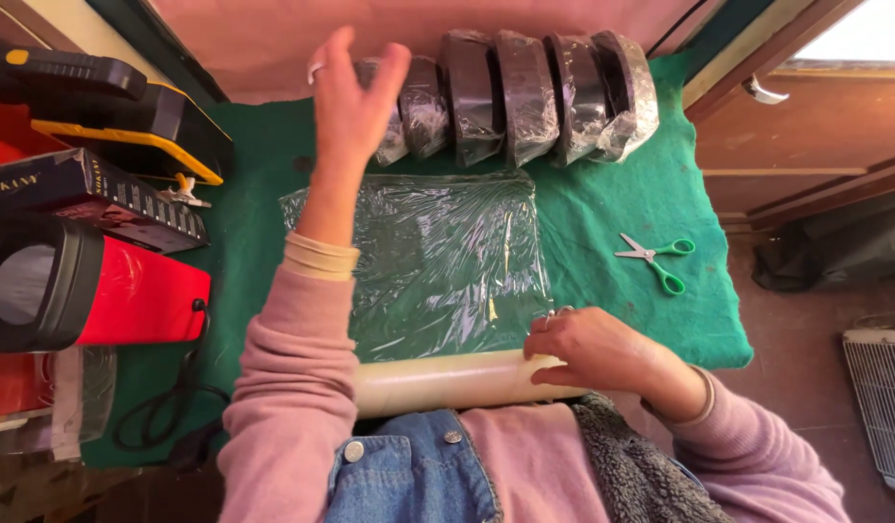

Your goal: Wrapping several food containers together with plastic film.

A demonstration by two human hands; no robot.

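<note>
Right hand (595, 351) lies on the film roll (447, 381) at lower centre, fingers curled over its right end. Left hand (349, 97) is raised at upper centre, fingers apart, holding nothing, before a row of wrapped black items (525, 92). A film sheet (438, 257) lies spread on the green cloth (622, 203); scissors (659, 260) right of it

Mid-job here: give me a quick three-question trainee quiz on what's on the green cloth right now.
1. True or false: the right hand rests on the film roll.
2. Where are the scissors? A) right of the film sheet B) under the left hand
3. Fill in: the wrapped black items stand in a ____ at the cloth's far edge.

Key: 1 true; 2 A; 3 row.
</note>
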